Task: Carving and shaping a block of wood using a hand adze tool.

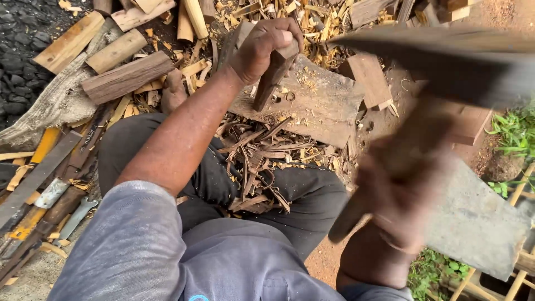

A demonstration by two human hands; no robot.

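My left hand (262,47) grips a dark wooden piece (271,78) and holds it on end, tilted, on a worn wooden chopping block (323,103). My right hand (404,178) is raised close to the camera and blurred, closed around the wooden handle of a chopping tool whose broad dark blade (446,58) crosses the upper right. Wood chips and curled shavings (259,161) lie around the block and between my legs in dark trousers.
Split wooden billets (125,78) and offcuts are piled at the upper left. Metal tools and a saw-like blade (39,178) lie on the ground at left. A flat stone slab (473,223) and green plants (515,131) are at right.
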